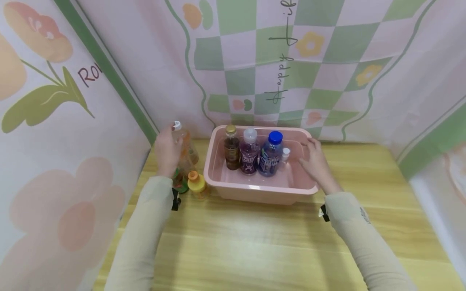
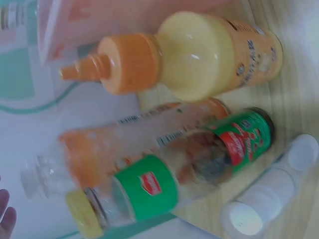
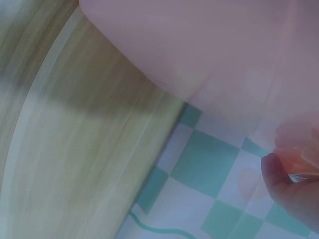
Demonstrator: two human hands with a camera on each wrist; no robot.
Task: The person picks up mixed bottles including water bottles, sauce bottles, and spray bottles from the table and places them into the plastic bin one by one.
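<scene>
My left hand (image 1: 168, 151) is beside an orange-labelled clear bottle (image 1: 185, 147) with a white cap, fingertips close to the cap. In the left wrist view its fingers (image 2: 7, 219) show at the edge, apart from the caps. Beside that bottle stand a green-labelled jar-like bottle (image 2: 199, 164) with a yellow cap and a yellow squeeze bottle (image 1: 197, 184) with an orange nozzle. My right hand (image 1: 317, 163) grips the right rim of a pink bin (image 1: 255, 193), thumb inside. In the bin stand a gold-capped dark bottle (image 1: 231, 151), a purple bottle (image 1: 249, 155) and a blue-capped bottle (image 1: 270, 157).
Also inside the bin is a small white-capped bottle (image 1: 285, 155). A small white bottle (image 2: 271, 194) is near the green-labelled one. The wooden table (image 1: 247, 242) meets a patterned curtain (image 1: 262, 72) behind the bin and another panel (image 1: 65, 182) at left.
</scene>
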